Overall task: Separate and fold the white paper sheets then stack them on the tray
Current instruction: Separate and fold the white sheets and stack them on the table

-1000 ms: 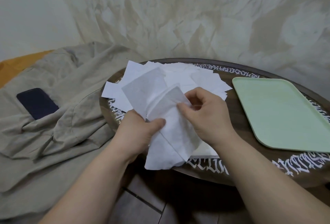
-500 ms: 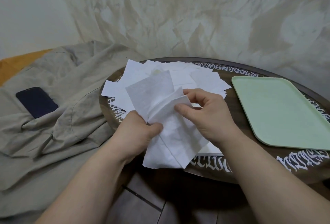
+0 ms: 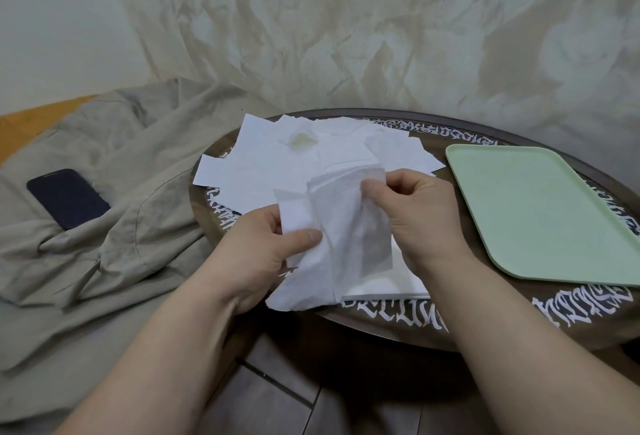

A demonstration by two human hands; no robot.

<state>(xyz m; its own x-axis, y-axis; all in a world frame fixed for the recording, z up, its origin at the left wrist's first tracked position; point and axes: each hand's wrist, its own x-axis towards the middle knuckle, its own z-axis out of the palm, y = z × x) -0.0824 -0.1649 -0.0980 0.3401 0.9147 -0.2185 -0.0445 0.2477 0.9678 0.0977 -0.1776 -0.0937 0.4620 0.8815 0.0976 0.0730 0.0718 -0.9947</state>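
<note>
My right hand (image 3: 412, 212) has flipped the top flap down over the sheet (image 3: 341, 237); both hands, left (image 3: 263, 254) included, pinch it above the tabletop's near edge. Tray (image 3: 540, 212) holds nothing yet, so folding's just begun.

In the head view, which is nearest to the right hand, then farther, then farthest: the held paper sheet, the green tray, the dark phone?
1. Held paper sheet: pinched by the right hand, touching.
2. Green tray: on the table, just to its right.
3. Dark phone: far left, on the beige cloth.
</note>
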